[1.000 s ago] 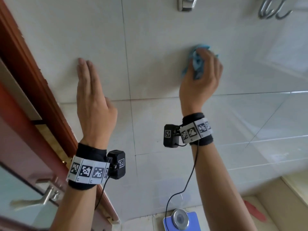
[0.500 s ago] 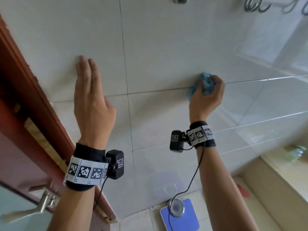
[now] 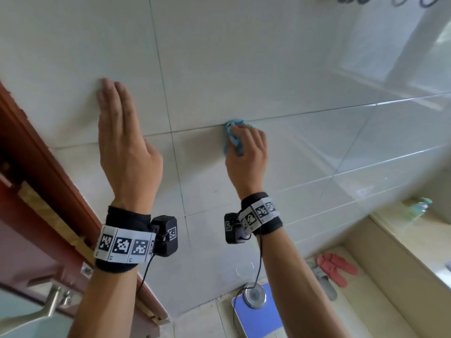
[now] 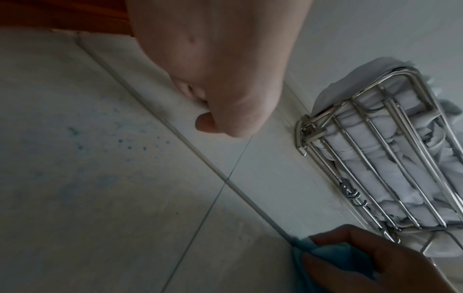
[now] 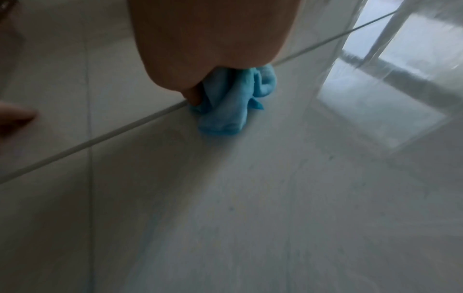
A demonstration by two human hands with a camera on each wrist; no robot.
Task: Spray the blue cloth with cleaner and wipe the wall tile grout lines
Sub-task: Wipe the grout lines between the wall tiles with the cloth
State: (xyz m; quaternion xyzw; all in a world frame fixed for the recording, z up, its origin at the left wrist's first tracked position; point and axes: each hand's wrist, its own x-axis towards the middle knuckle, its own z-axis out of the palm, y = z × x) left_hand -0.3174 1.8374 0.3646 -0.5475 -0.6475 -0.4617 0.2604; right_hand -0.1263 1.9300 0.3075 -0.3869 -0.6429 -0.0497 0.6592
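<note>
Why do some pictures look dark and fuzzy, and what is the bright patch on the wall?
Head view: bright daylight, straight grout lines bend from the wide lens, window glare on the wall tiles. Right wrist view: dim and motion-blurred around the blue cloth, with the same glare. Left wrist view: dark, grainy, left hand close and soft.

black wristbands (image 3: pixel 123 242) with checkered tags, cameras, cables

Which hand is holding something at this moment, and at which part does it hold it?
The right hand grips the bunched blue cloth around its middle, pressing it on the horizontal grout line. The left hand holds nothing; it lies flat on the wall tile.
</note>
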